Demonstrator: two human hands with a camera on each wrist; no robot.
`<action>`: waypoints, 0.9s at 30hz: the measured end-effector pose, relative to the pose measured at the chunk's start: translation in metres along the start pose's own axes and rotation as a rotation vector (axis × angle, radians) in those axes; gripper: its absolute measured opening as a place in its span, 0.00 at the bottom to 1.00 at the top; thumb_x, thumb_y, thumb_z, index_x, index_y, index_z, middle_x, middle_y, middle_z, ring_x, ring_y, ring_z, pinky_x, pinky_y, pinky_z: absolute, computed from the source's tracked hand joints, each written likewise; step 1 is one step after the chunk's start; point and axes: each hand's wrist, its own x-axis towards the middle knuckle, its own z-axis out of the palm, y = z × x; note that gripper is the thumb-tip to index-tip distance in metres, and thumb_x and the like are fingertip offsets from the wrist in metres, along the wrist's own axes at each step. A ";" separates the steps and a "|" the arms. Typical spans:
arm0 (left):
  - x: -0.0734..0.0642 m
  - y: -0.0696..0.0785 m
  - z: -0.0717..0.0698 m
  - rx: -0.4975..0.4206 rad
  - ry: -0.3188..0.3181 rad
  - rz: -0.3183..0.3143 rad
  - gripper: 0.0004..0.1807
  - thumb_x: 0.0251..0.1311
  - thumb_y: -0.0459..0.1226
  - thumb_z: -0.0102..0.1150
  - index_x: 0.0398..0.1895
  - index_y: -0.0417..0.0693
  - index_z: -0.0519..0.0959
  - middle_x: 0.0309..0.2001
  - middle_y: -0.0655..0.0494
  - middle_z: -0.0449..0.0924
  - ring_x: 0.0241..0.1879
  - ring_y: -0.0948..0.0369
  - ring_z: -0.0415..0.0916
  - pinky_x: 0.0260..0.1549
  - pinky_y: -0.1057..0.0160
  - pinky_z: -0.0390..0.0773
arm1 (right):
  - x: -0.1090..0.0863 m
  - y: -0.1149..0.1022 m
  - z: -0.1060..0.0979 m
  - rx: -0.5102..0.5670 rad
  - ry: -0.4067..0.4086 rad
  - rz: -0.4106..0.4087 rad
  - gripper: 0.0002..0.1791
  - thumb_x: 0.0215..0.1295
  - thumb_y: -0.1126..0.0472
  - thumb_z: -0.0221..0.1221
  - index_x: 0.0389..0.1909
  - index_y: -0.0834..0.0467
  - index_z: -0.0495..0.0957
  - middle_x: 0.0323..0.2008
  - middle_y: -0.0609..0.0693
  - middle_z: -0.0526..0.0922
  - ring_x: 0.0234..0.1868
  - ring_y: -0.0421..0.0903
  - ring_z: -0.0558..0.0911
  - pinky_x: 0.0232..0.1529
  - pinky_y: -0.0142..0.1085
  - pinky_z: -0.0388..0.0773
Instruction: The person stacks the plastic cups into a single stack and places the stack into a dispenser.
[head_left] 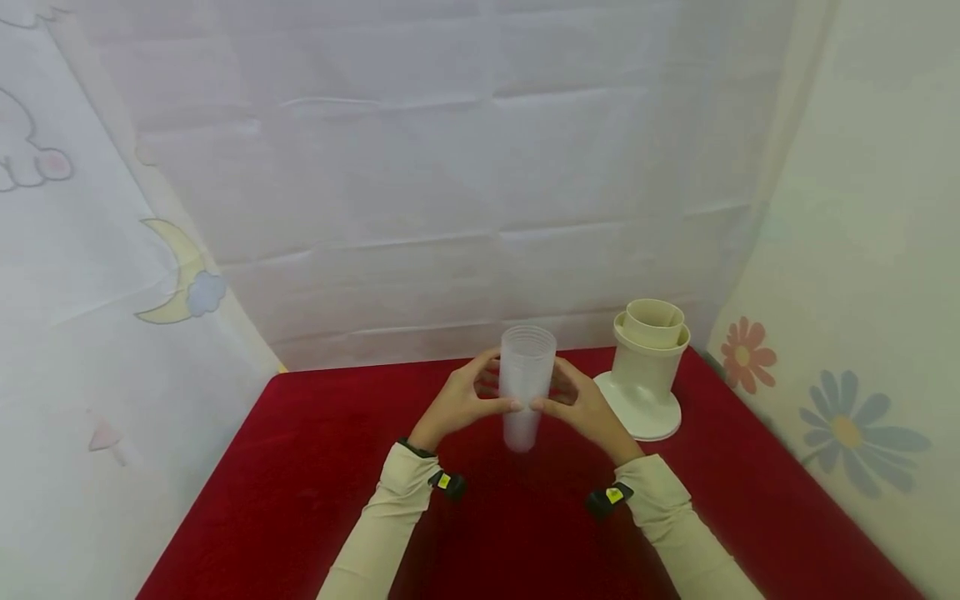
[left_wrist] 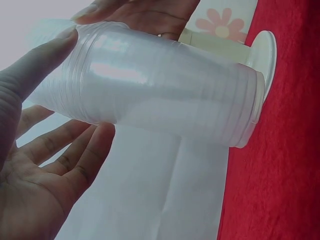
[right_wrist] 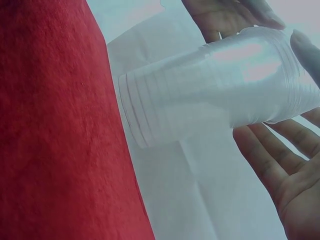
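Observation:
A stack of clear plastic cups (head_left: pixel 527 375), nested and rim up, is between the two hands in the head view. From the left, the left hand (head_left: pixel 467 398) holds it with the thumb at the front and fingers behind. The right hand (head_left: pixel 587 407) grips the opposite side in the same way. In the left wrist view the stack (left_wrist: pixel 165 85) shows its many rims near the thumb. The right wrist view shows the stack's base (right_wrist: pixel 135 110) raised above the red cloth. Part of each hand's fingers is hidden behind the cups.
To the right stands a cream plastic dispenser-like piece (head_left: pixel 647 371) with a round flared base and ringed top. Red cloth (head_left: pixel 315 467) covers the table. White printed sheets (head_left: pixel 375 183) hang behind and at both sides.

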 end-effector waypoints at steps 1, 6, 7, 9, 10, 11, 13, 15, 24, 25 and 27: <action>0.001 0.000 0.000 0.000 -0.002 0.000 0.42 0.55 0.39 0.74 0.73 0.58 0.64 0.55 0.52 0.77 0.50 0.57 0.79 0.48 0.56 0.80 | 0.000 0.000 -0.001 0.003 0.002 0.004 0.41 0.60 0.73 0.67 0.73 0.60 0.62 0.63 0.62 0.75 0.60 0.53 0.78 0.53 0.43 0.79; 0.008 0.000 0.002 -0.002 -0.009 0.006 0.42 0.55 0.38 0.74 0.73 0.58 0.64 0.55 0.53 0.77 0.50 0.57 0.79 0.48 0.55 0.80 | 0.000 -0.002 -0.007 -0.001 0.009 0.017 0.41 0.61 0.71 0.67 0.74 0.59 0.61 0.63 0.61 0.75 0.61 0.53 0.77 0.54 0.43 0.79; 0.009 0.001 0.003 -0.003 -0.010 0.009 0.42 0.55 0.38 0.74 0.73 0.57 0.64 0.56 0.52 0.78 0.50 0.57 0.79 0.48 0.55 0.80 | 0.000 -0.002 -0.009 -0.004 0.012 0.023 0.40 0.61 0.71 0.67 0.74 0.58 0.62 0.63 0.60 0.76 0.60 0.52 0.77 0.54 0.42 0.79; 0.011 0.001 0.004 -0.006 -0.010 0.015 0.42 0.55 0.38 0.74 0.73 0.57 0.64 0.56 0.52 0.78 0.50 0.57 0.79 0.48 0.54 0.80 | -0.001 -0.003 -0.011 -0.008 0.017 0.032 0.39 0.62 0.69 0.67 0.73 0.57 0.63 0.62 0.59 0.76 0.60 0.51 0.77 0.54 0.40 0.78; 0.011 0.001 0.005 -0.008 -0.010 0.019 0.42 0.55 0.38 0.74 0.73 0.56 0.64 0.56 0.51 0.78 0.50 0.56 0.79 0.48 0.53 0.80 | -0.001 -0.003 -0.012 -0.009 0.019 0.034 0.39 0.62 0.69 0.67 0.73 0.57 0.63 0.62 0.59 0.76 0.60 0.51 0.77 0.54 0.40 0.78; 0.012 0.002 0.005 -0.011 -0.011 0.023 0.43 0.55 0.38 0.74 0.73 0.56 0.64 0.56 0.51 0.78 0.50 0.56 0.79 0.48 0.52 0.80 | -0.001 -0.003 -0.013 -0.013 0.022 0.032 0.39 0.62 0.69 0.67 0.73 0.57 0.63 0.62 0.59 0.76 0.60 0.52 0.77 0.54 0.40 0.78; 0.014 0.002 0.007 -0.015 -0.012 0.027 0.43 0.55 0.37 0.74 0.74 0.55 0.64 0.56 0.50 0.78 0.50 0.56 0.79 0.49 0.51 0.80 | -0.001 -0.004 -0.015 -0.016 0.024 0.035 0.39 0.62 0.68 0.67 0.73 0.57 0.63 0.62 0.59 0.76 0.60 0.52 0.77 0.54 0.40 0.78; 0.015 0.002 0.008 -0.021 -0.014 0.029 0.43 0.55 0.36 0.74 0.74 0.55 0.63 0.57 0.50 0.78 0.51 0.55 0.78 0.49 0.49 0.79 | -0.002 -0.004 -0.017 -0.020 0.029 0.033 0.39 0.62 0.67 0.67 0.73 0.58 0.63 0.62 0.59 0.77 0.60 0.53 0.77 0.54 0.42 0.78; 0.022 0.004 0.013 -0.038 -0.034 0.037 0.43 0.56 0.37 0.73 0.74 0.56 0.63 0.58 0.51 0.77 0.51 0.53 0.78 0.49 0.47 0.79 | -0.005 -0.004 -0.023 -0.036 0.050 0.037 0.38 0.61 0.66 0.69 0.72 0.53 0.65 0.61 0.55 0.78 0.58 0.48 0.80 0.54 0.49 0.78; 0.023 0.004 0.014 -0.038 -0.036 0.037 0.43 0.56 0.37 0.73 0.74 0.57 0.63 0.58 0.52 0.77 0.51 0.54 0.78 0.49 0.49 0.80 | -0.006 -0.004 -0.024 -0.034 0.055 0.040 0.38 0.60 0.66 0.69 0.71 0.53 0.66 0.60 0.55 0.78 0.57 0.48 0.80 0.54 0.48 0.78; 0.025 0.004 0.015 -0.038 -0.038 0.037 0.43 0.55 0.37 0.74 0.74 0.56 0.63 0.58 0.52 0.77 0.51 0.54 0.78 0.49 0.50 0.80 | -0.006 -0.005 -0.026 -0.031 0.063 0.041 0.38 0.60 0.66 0.69 0.71 0.53 0.66 0.60 0.55 0.78 0.57 0.46 0.80 0.53 0.45 0.79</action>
